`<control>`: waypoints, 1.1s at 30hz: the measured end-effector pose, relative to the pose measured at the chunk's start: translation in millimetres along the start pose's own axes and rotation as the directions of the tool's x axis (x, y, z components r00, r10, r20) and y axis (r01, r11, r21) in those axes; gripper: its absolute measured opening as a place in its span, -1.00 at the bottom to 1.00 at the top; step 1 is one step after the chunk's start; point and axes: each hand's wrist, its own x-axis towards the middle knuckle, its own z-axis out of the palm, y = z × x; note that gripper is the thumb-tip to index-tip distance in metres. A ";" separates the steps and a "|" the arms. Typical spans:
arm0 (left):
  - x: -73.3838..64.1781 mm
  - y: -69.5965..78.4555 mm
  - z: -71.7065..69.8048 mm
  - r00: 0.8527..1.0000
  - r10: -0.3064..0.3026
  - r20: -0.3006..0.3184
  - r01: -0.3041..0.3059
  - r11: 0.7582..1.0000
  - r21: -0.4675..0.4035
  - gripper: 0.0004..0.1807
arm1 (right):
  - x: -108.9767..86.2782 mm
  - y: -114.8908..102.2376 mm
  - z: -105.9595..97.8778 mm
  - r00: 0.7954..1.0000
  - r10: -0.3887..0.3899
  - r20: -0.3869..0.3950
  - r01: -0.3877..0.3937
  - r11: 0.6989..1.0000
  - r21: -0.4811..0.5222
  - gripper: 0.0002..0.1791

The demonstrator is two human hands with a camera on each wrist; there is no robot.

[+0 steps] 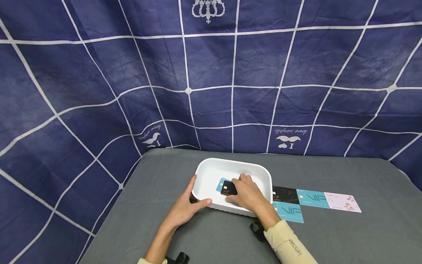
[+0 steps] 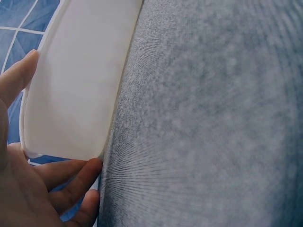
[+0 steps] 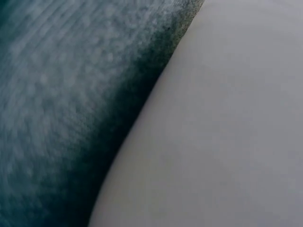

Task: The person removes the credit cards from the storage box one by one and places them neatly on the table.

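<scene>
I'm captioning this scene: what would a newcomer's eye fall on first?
Probably the white rounded rectangular tray, midway across the grey surface, with the left hand at its rim and right hand inside. Behind hangs blue cloth with white grid lines. Flat rectangular black, blue and pink cards lie right of the tray.

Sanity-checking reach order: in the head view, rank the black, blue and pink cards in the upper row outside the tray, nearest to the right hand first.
1. Black card: left end of the row, right of the tray.
2. Blue card: middle of the row.
3. Pink card: right end.
</scene>
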 end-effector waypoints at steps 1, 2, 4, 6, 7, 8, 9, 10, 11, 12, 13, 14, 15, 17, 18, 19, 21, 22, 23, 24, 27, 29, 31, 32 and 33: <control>0.2 -0.2 -0.2 1.000 0.001 0.000 -0.001 1.000 -0.001 0.14 | 0.4 -0.2 -0.1 1.000 0.008 0.007 -0.008 1.000 -0.008 -0.33; 0.1 -0.4 -0.3 1.000 0.000 0.003 0.000 1.000 0.001 0.14 | 0.7 -0.4 0.0 1.000 0.014 0.013 -0.014 1.000 -0.018 -0.35; -0.3 -0.7 -0.9 1.000 -0.005 0.007 0.005 1.000 0.005 0.13 | 1.2 -1.2 -0.1 1.000 0.017 0.024 -0.016 0.999 -0.039 -0.38; -0.4 -1.1 -1.6 1.000 -0.015 0.006 0.015 1.000 0.011 0.13 | 1.8 -2.1 0.0 0.999 0.014 0.032 -0.012 0.999 -0.048 -0.40; -0.7 -1.0 -1.8 1.000 -0.022 0.006 0.022 1.000 0.017 0.13 | 1.9 -2.6 -0.2 0.999 0.011 0.034 -0.009 0.999 -0.051 -0.41; -0.9 -0.7 -1.7 1.000 -0.027 0.006 0.027 0.999 0.021 0.13 | 2.0 -2.7 -0.3 0.999 0.010 0.035 -0.008 0.998 -0.054 -0.42; -0.7 -0.1 -1.5 1.000 -0.031 0.005 0.031 0.999 0.022 0.13 | 2.0 -2.9 -0.8 0.999 0.009 0.032 -0.007 0.998 -0.055 -0.44; -0.4 0.3 -1.1 0.999 -0.033 0.004 0.033 0.999 0.022 0.13 | 2.0 -2.4 -1.0 1.000 0.009 0.028 -0.007 0.998 -0.058 -0.46; -0.2 1.2 -0.5 0.999 -0.035 0.004 0.035 0.999 0.024 0.13 | 1.8 -2.1 -1.5 1.000 0.009 0.022 -0.008 0.998 -0.060 -0.48; 0.0 2.0 0.2 0.999 -0.037 0.005 0.037 0.999 0.026 0.14 | 1.5 -1.6 -1.6 1.000 0.010 0.019 -0.009 0.998 -0.063 -0.50; 0.2 2.8 0.9 0.999 -0.038 0.006 0.038 0.999 0.025 0.14 | 1.3 -1.0 -2.1 1.000 0.010 0.014 -0.009 0.998 -0.066 -0.52; 0.8 3.3 1.5 0.999 -0.039 0.007 0.039 0.999 0.023 0.14 | 1.0 -0.5 -2.6 1.000 0.010 0.011 -0.009 0.998 -0.069 -0.53; 1.1 3.7 2.0 0.999 -0.042 0.009 0.042 0.999 0.021 0.14 | 0.9 0.0 -2.8 1.000 0.009 0.010 -0.008 0.998 -0.070 -0.54; 1.5 4.0 2.6 0.999 -0.047 0.005 0.047 0.999 0.018 0.15 | 0.6 0.6 -3.0 1.000 0.006 0.009 -0.006 0.998 -0.070 -0.55; 1.7 4.0 2.8 0.999 -0.047 0.004 0.047 0.999 0.011 0.15 | 0.7 0.7 -2.9 1.000 0.005 0.008 -0.004 0.998 -0.070 -0.55; 1.7 4.1 2.9 0.999 -0.047 0.002 0.047 0.999 0.010 0.15 | 0.7 0.6 -2.8 1.000 0.004 0.007 -0.004 0.997 -0.071 -0.56; 1.7 3.6 2.6 0.999 -0.041 0.001 0.041 0.999 0.012 0.16 | 0.6 0.3 -2.1 1.000 0.004 0.004 -0.003 0.998 -0.069 -0.57; 1.7 3.3 2.4 0.999 -0.042 -0.002 0.042 0.999 0.014 0.16 | 0.6 0.0 -1.5 1.000 0.004 0.005 -0.003 0.998 -0.068 -0.57; 1.5 3.1 2.1 0.999 -0.043 -0.002 0.043 0.999 0.015 0.16 | 0.6 -0.3 -1.0 1.000 0.004 0.005 -0.003 0.998 -0.063 -0.57; 1.2 2.8 1.8 0.999 -0.046 -0.002 0.046 0.999 0.019 0.16 | 0.4 -0.8 -0.7 1.000 0.006 0.006 -0.006 0.998 -0.059 -0.57; 1.0 1.7 0.6 0.998 -0.055 -0.002 0.055 0.998 0.031 0.15 | 0.3 -1.7 0.1 1.000 0.008 0.000 -0.008 0.999 -0.046 -0.56; 0.9 1.5 0.0 0.998 -0.063 -0.007 0.063 0.997 0.036 0.15 | 0.3 -2.3 0.2 1.000 0.008 -0.014 -0.008 0.999 -0.039 -0.55; 0.9 1.4 -0.1 0.998 -0.064 -0.007 0.065 0.997 0.041 0.15 | 0.4 -2.2 0.7 0.999 0.001 -0.034 -0.002 0.999 -0.040 -0.54; 1.0 1.3 0.0 0.998 -0.065 -0.006 0.066 0.997 0.041 0.15 | 0.4 -2.1 0.9 0.999 -0.005 -0.044 0.003 0.999 -0.040 -0.54; 1.0 1.4 0.1 0.998 -0.067 -0.005 0.067 0.997 0.040 0.15 | 0.4 -2.0 1.1 0.999 -0.010 -0.052 0.008 0.999 -0.039 -0.53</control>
